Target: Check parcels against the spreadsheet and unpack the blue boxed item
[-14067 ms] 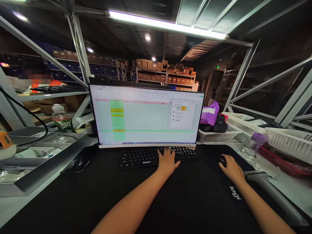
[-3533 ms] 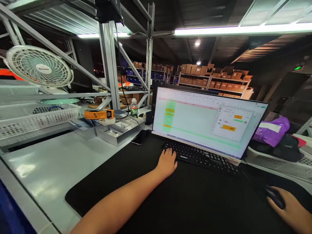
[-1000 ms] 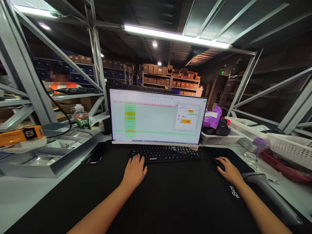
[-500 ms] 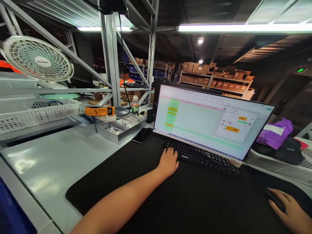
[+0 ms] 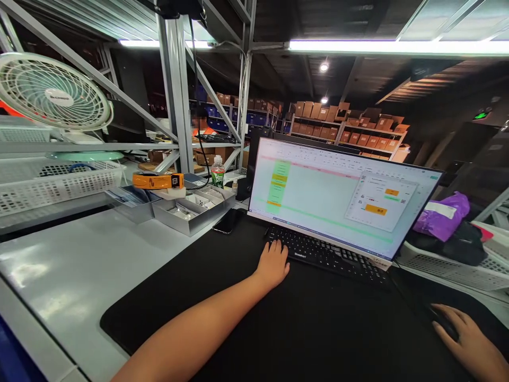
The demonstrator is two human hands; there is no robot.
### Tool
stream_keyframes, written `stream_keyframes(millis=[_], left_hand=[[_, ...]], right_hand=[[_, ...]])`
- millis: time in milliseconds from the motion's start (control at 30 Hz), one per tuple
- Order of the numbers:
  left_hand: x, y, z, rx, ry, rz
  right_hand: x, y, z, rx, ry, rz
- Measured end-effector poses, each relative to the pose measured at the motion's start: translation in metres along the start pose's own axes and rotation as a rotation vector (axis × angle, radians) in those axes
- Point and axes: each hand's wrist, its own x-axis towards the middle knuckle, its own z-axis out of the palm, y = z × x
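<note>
My left hand [image 5: 273, 263] lies flat on the black desk mat [image 5: 278, 329], fingers stretched onto the left end of the black keyboard [image 5: 330, 256]. At the lower right my right hand [image 5: 469, 342] covers a black mouse [image 5: 441, 323], fingers curved over it. Behind the keyboard stands a monitor [image 5: 338, 196] showing a spreadsheet with green and orange cells and a small dialog window.
A grey metal tray [image 5: 191, 209] with small parts, an orange device [image 5: 158, 181], a green bottle [image 5: 217, 172] and a black phone [image 5: 227, 220] sit left of the monitor. A white fan [image 5: 51, 98] and white baskets [image 5: 55, 185] stand far left. A purple bag [image 5: 441, 215] lies in a basket right.
The view swung left from facing the monitor a second ago, then shifted slightly. My left hand stays on the keyboard's left end, my right hand on the mouse.
</note>
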Motion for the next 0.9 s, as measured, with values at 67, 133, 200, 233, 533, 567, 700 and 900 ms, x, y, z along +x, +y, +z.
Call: stream_keyframes(millis=[67,133,200,233,533,567,700,900], left_hand=[[0.000,0.000,0.000,-0.001,-0.001,0.003],[0.000,0.000,0.000,-0.006,-0.005,0.001],[-0.001,0.000,0.000,-0.015,0.002,-0.001],[-0.001,-0.001,0.000,-0.021,0.008,-0.001],[0.000,-0.001,0.000,-0.020,-0.003,-0.002],[0.000,-0.001,0.000,-0.025,0.000,-0.003],[0.001,0.000,-0.002,-0.052,0.018,0.014],[0.009,0.013,-0.004,-0.049,0.050,0.255]], right_hand=[[0.000,-0.001,0.000,0.088,-0.012,0.024],[-0.001,-0.001,-0.001,0.124,-0.020,0.052],[-0.003,-0.001,-0.001,0.126,-0.030,0.066],[-0.003,0.000,-0.001,0.120,-0.039,0.068],[-0.002,-0.007,-0.004,0.050,-0.062,0.032],[-0.002,-0.009,-0.005,0.041,-0.068,0.028],[-0.003,-0.019,-0.011,-0.011,-0.070,0.028],[-0.008,-0.033,-0.018,-0.124,-0.128,0.033]])
